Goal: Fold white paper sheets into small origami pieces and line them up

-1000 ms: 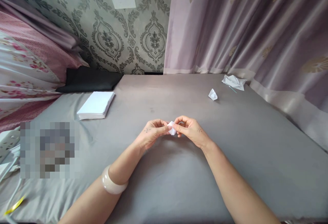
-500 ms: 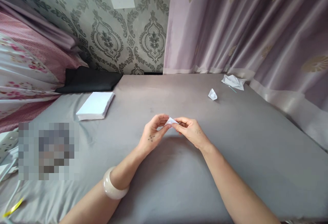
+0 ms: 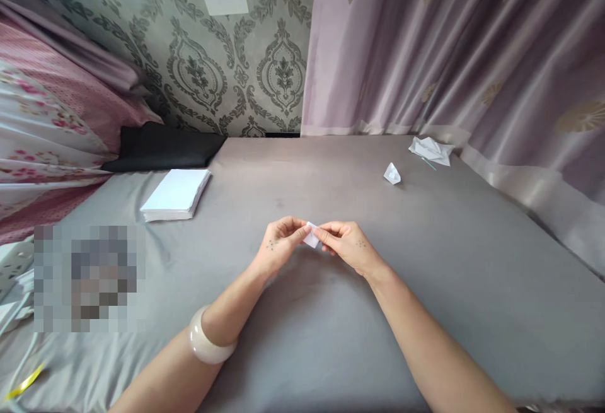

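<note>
My left hand (image 3: pixel 278 246) and my right hand (image 3: pixel 347 244) meet just above the grey sheet (image 3: pixel 331 337), near its middle. Both pinch a small folded white paper piece (image 3: pixel 311 235) between thumb and fingers. Most of the paper is hidden by my fingertips. A pale bangle (image 3: pixel 208 343) sits on my left wrist.
A stack of white paper sheets (image 3: pixel 177 194) lies at the back left, beside a black cushion (image 3: pixel 163 147). A small folded paper shape (image 3: pixel 392 174) and crumpled paper scraps (image 3: pixel 431 150) lie at the back right by the curtain (image 3: pixel 449 53). A blurred patch covers the lower left.
Both hands kept pinching the paper piece, turning it between the fingertips; it went from upright, to flat and raised, to lowered and tilted now.
</note>
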Available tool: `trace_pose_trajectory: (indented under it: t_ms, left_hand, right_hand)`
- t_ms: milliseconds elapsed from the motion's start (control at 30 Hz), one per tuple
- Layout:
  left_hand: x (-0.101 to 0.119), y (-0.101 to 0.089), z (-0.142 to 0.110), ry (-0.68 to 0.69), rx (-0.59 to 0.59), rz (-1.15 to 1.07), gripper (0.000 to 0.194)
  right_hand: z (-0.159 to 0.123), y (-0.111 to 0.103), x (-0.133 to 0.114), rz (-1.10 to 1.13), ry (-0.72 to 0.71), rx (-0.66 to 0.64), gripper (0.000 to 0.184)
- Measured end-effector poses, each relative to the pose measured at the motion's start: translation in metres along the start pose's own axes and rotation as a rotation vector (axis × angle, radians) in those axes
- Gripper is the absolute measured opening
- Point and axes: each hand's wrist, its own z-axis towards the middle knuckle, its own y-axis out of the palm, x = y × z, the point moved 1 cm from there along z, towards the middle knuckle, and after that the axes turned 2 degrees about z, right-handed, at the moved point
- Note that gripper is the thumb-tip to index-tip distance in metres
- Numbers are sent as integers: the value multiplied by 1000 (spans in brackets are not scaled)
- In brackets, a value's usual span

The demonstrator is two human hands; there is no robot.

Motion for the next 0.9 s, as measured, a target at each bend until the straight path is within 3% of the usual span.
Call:
trace_pose_trajectory:
  t_ms: [100, 167, 367, 500, 600, 767, 833, 900]
  left_hand:
    - [-6, -1, 2, -56, -35, 11, 24]
    - [-8, -1, 2, -14, -46, 57, 27]
    - [-3, -2, -5, 485, -92, 534, 20]
    - [-7, 0, -6, 652, -142, 727, 21]
    - [-12, 2, -3, 587, -155, 712, 14]
    - [-18, -1, 2, 303, -136, 738, 17]
    - [-19, -3, 5, 271, -83, 775, 18]
    - [-20, -4, 6, 267, -56, 773, 20]
  right_hand:
    - [0, 3, 3, 58, 72, 24, 33]
    - [1, 4, 4, 118, 112, 52, 33]
    - [4, -4, 6, 277, 182, 158, 34]
    - [6, -4, 10, 302, 280, 166, 15]
    - [7, -2, 13, 207, 310, 146, 12]
    - [8, -1, 17, 47, 276, 143, 19]
    - [8, -3, 18, -108, 184, 162, 20]
    - [8, -6, 17, -327, -17, 239, 20]
